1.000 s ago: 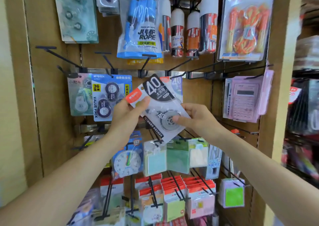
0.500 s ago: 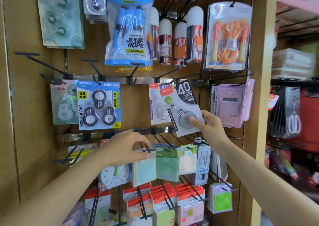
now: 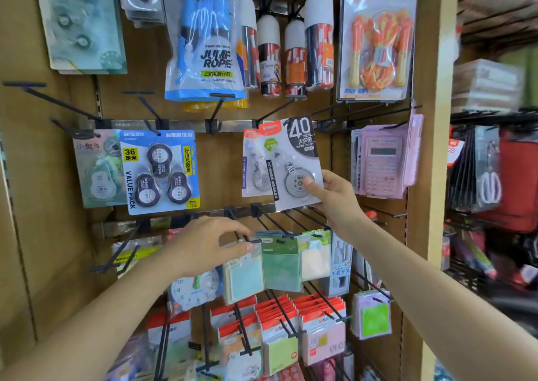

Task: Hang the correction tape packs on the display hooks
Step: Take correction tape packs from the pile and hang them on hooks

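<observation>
The right hand [image 3: 334, 200] pinches the lower corner of the grey correction tape pack [image 3: 294, 159], thumb on the clear bubble over the round spool. The flat, glossy card reaches up to the metal rail [image 3: 180, 125]; whether it hangs there is hard to tell. Lower down, the left hand [image 3: 209, 246] curls its fingers round the thin black wire hook [image 3: 254, 240]. A white pack [image 3: 251, 162] sits half hidden behind.

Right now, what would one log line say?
right hand grips grey 40 pack lower corner | left hand pinches lower hook tip | pack tilted, hung unclear
</observation>
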### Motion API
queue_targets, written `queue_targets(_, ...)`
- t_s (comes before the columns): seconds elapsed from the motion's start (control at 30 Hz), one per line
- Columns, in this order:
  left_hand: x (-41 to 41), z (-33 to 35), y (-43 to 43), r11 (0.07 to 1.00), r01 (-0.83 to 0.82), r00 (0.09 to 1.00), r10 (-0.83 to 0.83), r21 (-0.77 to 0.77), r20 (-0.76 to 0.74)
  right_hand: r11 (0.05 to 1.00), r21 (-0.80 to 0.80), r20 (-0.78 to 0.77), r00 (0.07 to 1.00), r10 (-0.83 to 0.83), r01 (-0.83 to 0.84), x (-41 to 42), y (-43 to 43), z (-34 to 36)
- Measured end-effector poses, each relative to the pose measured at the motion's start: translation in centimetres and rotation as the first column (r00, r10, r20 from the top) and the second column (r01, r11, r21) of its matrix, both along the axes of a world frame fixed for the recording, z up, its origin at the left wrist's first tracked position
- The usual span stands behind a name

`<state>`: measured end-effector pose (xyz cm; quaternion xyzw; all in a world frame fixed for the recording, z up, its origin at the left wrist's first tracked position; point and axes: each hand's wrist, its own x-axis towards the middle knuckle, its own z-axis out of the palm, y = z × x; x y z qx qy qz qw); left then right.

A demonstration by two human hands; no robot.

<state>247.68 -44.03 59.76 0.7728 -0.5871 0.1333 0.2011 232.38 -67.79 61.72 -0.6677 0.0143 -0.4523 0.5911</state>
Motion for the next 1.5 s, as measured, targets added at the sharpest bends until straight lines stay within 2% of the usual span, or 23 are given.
queue_targets(0.3, 0.2, -0.2, -0.1, 1.000, 0.007, 0.999, -0.008, -0.024, -0.039, 0.998, 0.057, -0.113, 0.993, -0.028, 0.035, 1.4, -0.7, 1.2)
queue_targets(0.47, 0.2, -0.3, 0.0, 1.000, 0.015, 0.999, -0.016, -0.025, -0.030, 0.985, 0.038, -0.172, 0.972, -0.159, 0.167, 4.6, -1.1, 2.9)
queue_targets(0.73, 0.2, -0.3, -0.1, 1.000, 0.000, 1.000, 0.000, -0.023, -0.023, 0.960, 0.002, -0.271, 0.924, -0.268, 0.279, 8.5, -1.4, 3.9)
queue_targets(0.83, 0.2, -0.2, -0.1, 1.000, -0.005, 1.000, 0.004, -0.021, -0.025, 0.946, -0.052, -0.294, 0.900, -0.321, 0.321, 8.7, -1.6, 3.1)
queue_targets(0.9, 0.1, -0.2, 0.0, 1.000, -0.007, 1.000, 0.007, -0.020, -0.028, 0.924, -0.145, -0.298, 0.875, -0.382, 0.354, 7.9, -1.4, 2.3)
queue_targets(1.0, -0.3, 0.0, 0.1, 0.999, -0.010, 1.000, 0.009, -0.032, -0.016, 0.869, -0.328, -0.256, 0.850, -0.460, 0.371, 5.6, -0.4, 1.0)
queue_targets(1.13, -0.9, 0.4, 0.5, 0.991, -0.026, 0.996, 0.037, -0.128, 0.087, 0.665, -0.636, -0.066, 0.831, -0.552, 0.391, 1.7, 2.3, -0.5)
queue_targets(1.27, -2.4, 0.5, 1.2, 0.961, 0.012, 0.948, 0.076, -0.275, 0.308, 0.513, -0.732, 0.098, 0.815, -0.572, 0.448, -1.7, 5.3, -3.6)
queue_targets(1.33, -3.4, 0.2, 1.9, 0.937, 0.092, 0.928, 0.042, -0.338, 0.370, 0.490, -0.724, 0.185, 0.821, -0.540, 0.486, -3.6, 6.7, -5.6)
queue_targets(1.4, -4.6, -0.8, 2.8, 0.905, 0.165, 0.902, 0.022, -0.391, 0.431, 0.495, -0.712, 0.208, 0.822, -0.530, 0.499, -5.7, 8.0, -7.9)
queue_targets(1.5, -7.2, -4.6, 5.1, 0.885, 0.222, 0.899, -0.024, -0.410, 0.437, 0.556, -0.713, 0.102, 0.848, -0.520, 0.427, -8.4, 9.7, -12.6)
